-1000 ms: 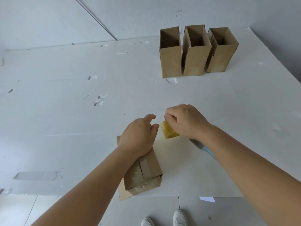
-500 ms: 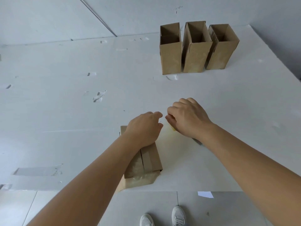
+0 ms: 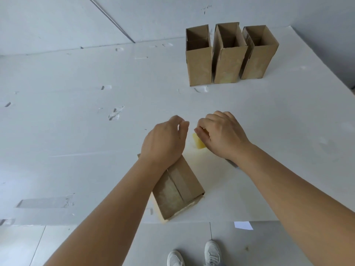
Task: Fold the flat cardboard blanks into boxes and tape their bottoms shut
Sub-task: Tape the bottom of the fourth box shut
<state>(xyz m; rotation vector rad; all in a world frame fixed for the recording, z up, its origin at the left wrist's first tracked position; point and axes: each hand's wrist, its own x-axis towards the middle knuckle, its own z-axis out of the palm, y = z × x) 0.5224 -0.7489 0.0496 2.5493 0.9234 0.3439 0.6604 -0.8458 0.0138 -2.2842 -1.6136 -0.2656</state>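
Box being taped [image 3: 178, 191]: a brown cardboard box lying on its side near the table's front edge, under the left wrist. Its upward face shows a seam where two flaps meet, with a strip of clear tape along it; the cardboard looks glossy and a little yellowed where the tape lies.
Left hand [image 3: 165, 143]: rests palm-down on the far end of the box, fingers curled, thumb and forefinger nearly touching; whether anything is pinched between them I cannot tell.
Right hand [image 3: 221, 135]: fingers closed over a yellowish tape roll [image 3: 199, 143], only part of which shows below the knuckles, just beside the left hand.
Finished boxes [image 3: 228, 54]: three brown boxes standing upright in a close row at the far right of the table, tops open.
Table [image 3: 76, 150]: white, with scuffs and bits of old tape.
Floor: pale tiles, two white shoes [image 3: 194, 254] at the bottom.
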